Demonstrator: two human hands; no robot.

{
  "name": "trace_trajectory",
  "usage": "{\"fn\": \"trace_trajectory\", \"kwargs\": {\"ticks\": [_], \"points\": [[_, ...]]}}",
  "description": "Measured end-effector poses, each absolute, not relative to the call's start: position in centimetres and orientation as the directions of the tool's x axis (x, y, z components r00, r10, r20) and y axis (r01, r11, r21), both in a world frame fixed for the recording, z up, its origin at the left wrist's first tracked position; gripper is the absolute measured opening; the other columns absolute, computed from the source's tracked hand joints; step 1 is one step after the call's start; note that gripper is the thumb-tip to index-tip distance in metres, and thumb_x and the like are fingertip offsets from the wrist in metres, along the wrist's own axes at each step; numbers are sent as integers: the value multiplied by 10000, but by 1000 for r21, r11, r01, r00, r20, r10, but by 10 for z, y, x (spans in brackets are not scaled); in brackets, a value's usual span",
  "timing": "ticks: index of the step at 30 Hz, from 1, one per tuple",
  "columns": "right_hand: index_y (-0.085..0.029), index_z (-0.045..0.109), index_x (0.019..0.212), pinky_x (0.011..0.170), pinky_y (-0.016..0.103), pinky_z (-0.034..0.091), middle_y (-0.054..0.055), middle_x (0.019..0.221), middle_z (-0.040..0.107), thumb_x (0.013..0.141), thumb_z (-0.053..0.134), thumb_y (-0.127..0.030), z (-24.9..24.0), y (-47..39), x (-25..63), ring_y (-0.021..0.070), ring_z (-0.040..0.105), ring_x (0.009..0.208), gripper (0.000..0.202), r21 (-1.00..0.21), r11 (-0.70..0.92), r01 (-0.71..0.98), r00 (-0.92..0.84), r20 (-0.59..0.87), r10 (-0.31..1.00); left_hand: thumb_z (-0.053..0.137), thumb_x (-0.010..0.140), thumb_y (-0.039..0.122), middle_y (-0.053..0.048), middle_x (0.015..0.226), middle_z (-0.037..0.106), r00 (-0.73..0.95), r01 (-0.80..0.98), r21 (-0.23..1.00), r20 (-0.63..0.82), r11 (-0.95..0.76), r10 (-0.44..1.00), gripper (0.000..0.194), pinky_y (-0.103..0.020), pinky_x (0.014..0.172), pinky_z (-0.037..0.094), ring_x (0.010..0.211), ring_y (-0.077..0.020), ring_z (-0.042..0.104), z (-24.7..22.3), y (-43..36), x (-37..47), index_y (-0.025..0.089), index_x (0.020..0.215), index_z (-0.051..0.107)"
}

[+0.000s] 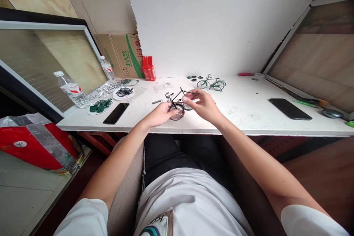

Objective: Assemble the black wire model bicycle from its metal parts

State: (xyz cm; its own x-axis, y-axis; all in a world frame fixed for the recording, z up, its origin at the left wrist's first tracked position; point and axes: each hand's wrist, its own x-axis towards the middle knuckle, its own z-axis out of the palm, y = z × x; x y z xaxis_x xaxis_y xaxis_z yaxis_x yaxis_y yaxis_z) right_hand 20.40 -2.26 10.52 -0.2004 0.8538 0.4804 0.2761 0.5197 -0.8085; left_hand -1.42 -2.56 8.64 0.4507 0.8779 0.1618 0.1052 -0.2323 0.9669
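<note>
A small black model bicycle is between my two hands over the front of the white table. My left hand pinches it by the front wheel and fork, below the silver handlebar. From the other side, my right hand has its thumb and fingers closed around the thin black frame. Part of a second wheel shows under my right hand; its lower side is partly hidden. Close by on the left lies a small dark part. Behind my right hand stands a green model bicycle.
At left are a plate of green parts, a plate of black parts, a phone and two water bottles. A red box stands behind. Another phone and a mouse lie right. A white board rises at the back.
</note>
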Motion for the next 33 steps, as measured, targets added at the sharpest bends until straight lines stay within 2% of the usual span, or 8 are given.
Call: {"fn": "trace_trajectory", "kwargs": {"ticks": [6, 9, 12, 15, 19, 22, 30, 33], "points": [[-179, 680, 960, 725, 299, 520, 75, 906, 746, 875, 692, -715, 91, 7, 218, 201, 697, 871, 543, -836, 507, 212, -167, 480, 861, 827, 834, 458, -160, 1219, 758, 463, 73, 958, 213, -277, 860, 449, -518, 1084, 516, 1159, -317, 708, 72, -12, -18, 140, 1134, 727], [-177, 680, 925, 757, 307, 526, 86, 915, 757, 894, 673, -710, 84, 19, 228, 200, 700, 865, 534, -835, 508, 213, -196, 472, 859, 838, 810, 488, -167, 1195, 766, 381, 97, 958, 217, -271, 899, 486, -504, 1048, 535, 1076, -306, 733, 59, 2, -23, 132, 1123, 736], [-174, 693, 949, 820, 324, 524, 101, 947, 771, 963, 588, -691, 79, 28, 237, 217, 706, 929, 528, -802, 515, 302, -162, 489, 857, 849, 783, 471, -169, 1159, 770, 251, 110, 955, 243, -277, 937, 496, -478, 1019, 544, 1042, -300, 731, 41, 19, -29, 117, 1111, 734], [-167, 693, 1023, 855, 334, 518, 111, 990, 772, 1017, 551, -609, 70, 40, 247, 229, 701, 977, 464, -736, 500, 456, -82, 525, 847, 781, 823, 453, -144, 1103, 773, 172, 133, 933, 309, -333, 935, 432, -446, 985, 552, 1003, -283, 718, 22, 35, -34, 126, 1103, 739], [-125, 710, 1058, 886, 341, 524, 145, 1036, 773, 1040, 544, -384, 50, 61, 266, 234, 693, 981, 307, -685, 372, 626, -38, 450, 892, 706, 867, 386, -127, 1152, 761, 82, 282, 867, 406, -411, 910, 350, -428, 1034, 517, 1082, -288, 689, 1, 48, -40, 156, 1127, 738], [-115, 736, 1124, 898, 326, 522, 155, 1129, 773, 1006, 555, -239, 37, 76, 278, 237, 690, 1024, 250, -647, 270, 713, -15, 371, 928, 675, 882, 376, -130, 1165, 757, 33, 312, 858, 418, -407, 908, 348, -434, 1041, 504, 1075, -286, 687, -12, 54, -42, 156, 1146, 730], [-156, 783, 1157, 932, 335, 472, 147, 1149, 780, 1008, 555, -224, 35, 102, 279, 307, 599, 1218, 281, -396, 179, 901, -65, 285, 956, 697, 865, 430, -143, 1135, 744, -51, 208, 919, 353, -336, 934, 391, -426, 1012, 518, 1062, -278, 680, -22, 59, -43, 144, 1133, 696], [-169, 789, 1142, 914, 330, 463, 139, 1144, 782, 1001, 576, -210, 39, 113, 271, 303, 603, 1195, 259, -337, 196, 921, -121, 231, 965, 721, 857, 436, -135, 1111, 748, -75, 189, 927, 344, -325, 936, 396, -417, 1019, 517, 1073, -279, 676, -19, 57, -42, 149, 1128, 696]]}}
